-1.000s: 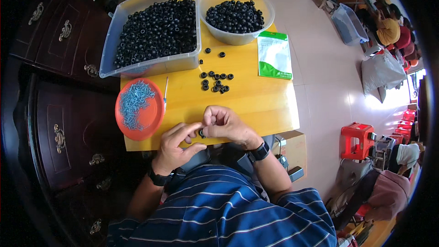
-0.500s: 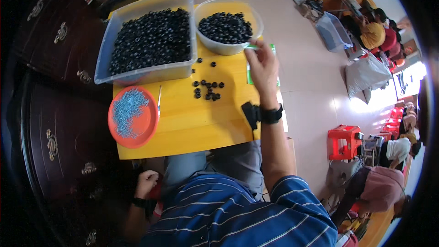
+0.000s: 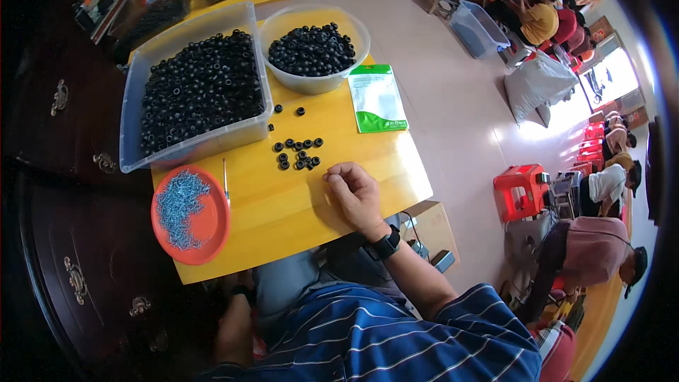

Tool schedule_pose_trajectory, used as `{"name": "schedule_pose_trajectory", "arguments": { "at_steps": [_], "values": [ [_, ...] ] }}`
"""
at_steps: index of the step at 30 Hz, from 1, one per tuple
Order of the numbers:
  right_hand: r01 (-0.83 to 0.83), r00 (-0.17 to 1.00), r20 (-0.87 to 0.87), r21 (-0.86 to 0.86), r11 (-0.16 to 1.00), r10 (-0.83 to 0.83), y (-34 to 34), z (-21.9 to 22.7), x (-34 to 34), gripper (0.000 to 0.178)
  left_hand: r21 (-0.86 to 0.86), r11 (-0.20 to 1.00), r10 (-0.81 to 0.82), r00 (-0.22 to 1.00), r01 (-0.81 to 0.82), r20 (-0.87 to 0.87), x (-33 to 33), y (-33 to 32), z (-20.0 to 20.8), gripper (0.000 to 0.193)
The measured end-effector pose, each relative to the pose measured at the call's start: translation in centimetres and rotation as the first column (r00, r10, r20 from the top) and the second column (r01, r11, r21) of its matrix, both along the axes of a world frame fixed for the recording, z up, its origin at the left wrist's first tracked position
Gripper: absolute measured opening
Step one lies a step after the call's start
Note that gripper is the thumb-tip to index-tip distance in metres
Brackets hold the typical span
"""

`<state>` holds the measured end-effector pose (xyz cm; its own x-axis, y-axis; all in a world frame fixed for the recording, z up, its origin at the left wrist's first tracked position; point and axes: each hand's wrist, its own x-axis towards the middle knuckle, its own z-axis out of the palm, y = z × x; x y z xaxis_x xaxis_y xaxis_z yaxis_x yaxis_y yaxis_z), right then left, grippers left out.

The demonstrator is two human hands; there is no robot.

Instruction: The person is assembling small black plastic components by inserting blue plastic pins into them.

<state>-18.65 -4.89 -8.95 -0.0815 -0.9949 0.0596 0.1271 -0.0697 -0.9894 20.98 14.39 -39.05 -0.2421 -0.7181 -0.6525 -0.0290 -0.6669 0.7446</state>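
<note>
My right hand (image 3: pixel 357 194) hovers at or rests on the yellow table, its fingers curled in and the thumb against them. Whether something small is inside cannot be seen. Just left of it lies a loose group of small black rings (image 3: pixel 300 157), with a few more black rings (image 3: pixel 300 111) farther off. Below the table's front edge my left forearm (image 3: pixel 235 329) shows, while the left hand itself is mostly hidden there. An orange-red plate (image 3: pixel 207 221) with a heap of small blue-grey metallic pieces (image 3: pixel 179 201) sits at the table's left; a thin tool (image 3: pixel 226 182) lies beside it.
A large clear bin (image 3: pixel 198 143) and a round clear bowl (image 3: pixel 315 85), both holding black rings, stand at the back. A green-and-white packet (image 3: pixel 378 102) lies at the right edge. Dark drawers (image 3: pixel 71 240) border the left; a red stool (image 3: pixel 522 191) and several people are to the right.
My right hand has come back from beside the round bowl to the near side of the loose rings, uncovering the packet. My left hand has moved under the table edge. The view has shifted.
</note>
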Motion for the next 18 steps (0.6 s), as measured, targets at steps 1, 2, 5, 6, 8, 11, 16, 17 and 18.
{"name": "schedule_pose_trajectory", "arguments": {
  "at_steps": [1, 2, 5, 6, 8, 11, 16, 17, 18],
  "values": [
    [0.011, 1.000, -0.002, 0.005, 1.000, -0.011, 0.2, 0.3, 0.0, 0.008, 0.003, 1.000, -0.009, 1.000, 0.010, -0.002, -0.1, -0.5, 0.4, 0.036],
    [-0.029, 0.998, -0.058, 0.030, 0.999, 0.031, 0.3, 0.5, 0.0, 0.008, 0.007, 1.000, -0.020, 1.000, 0.021, -0.004, -0.2, -1.0, 0.7, 0.036],
    [-0.068, 0.991, -0.112, 0.055, 0.996, 0.074, 0.2, 0.7, 0.2, 0.008, 0.001, 0.999, -0.054, 0.998, 0.054, -0.019, -0.7, -3.5, 0.0, 0.035],
    [-0.080, 0.990, -0.108, 0.059, 0.995, 0.086, 0.1, 0.6, 0.2, 0.008, -0.001, 0.998, -0.067, 0.997, 0.067, -0.028, -1.3, -4.3, -0.1, 0.035],
    [-0.057, 0.991, -0.119, 0.016, 0.998, 0.059, 0.1, 0.3, 0.2, 0.008, -0.005, 0.995, -0.095, 0.994, 0.095, -0.045, -2.6, -6.1, -0.2, 0.035],
    [-0.040, 0.983, -0.177, 0.006, 0.999, 0.040, 0.2, -0.3, 0.2, 0.008, -0.012, 0.991, -0.133, 0.990, 0.132, -0.057, -3.9, -8.5, -0.2, 0.035],
    [-0.005, 0.985, -0.174, 0.006, 1.000, 0.006, 0.0, 0.2, 0.4, 0.008, -0.022, 0.984, -0.176, 0.982, 0.175, -0.064, -5.4, -11.5, -0.3, 0.035],
    [-0.014, 0.984, -0.178, 0.000, 1.000, 0.013, 0.1, 0.4, 0.4, 0.007, -0.025, 0.983, -0.183, 0.981, 0.182, -0.065, -5.9, -12.1, -0.3, 0.035],
    [-0.023, 0.983, -0.182, -0.006, 1.000, 0.022, 0.1, 0.6, 0.4, 0.007, -0.028, 0.982, -0.189, 0.980, 0.187, -0.067, -6.3, -12.6, -0.2, 0.034]
  ]
}}
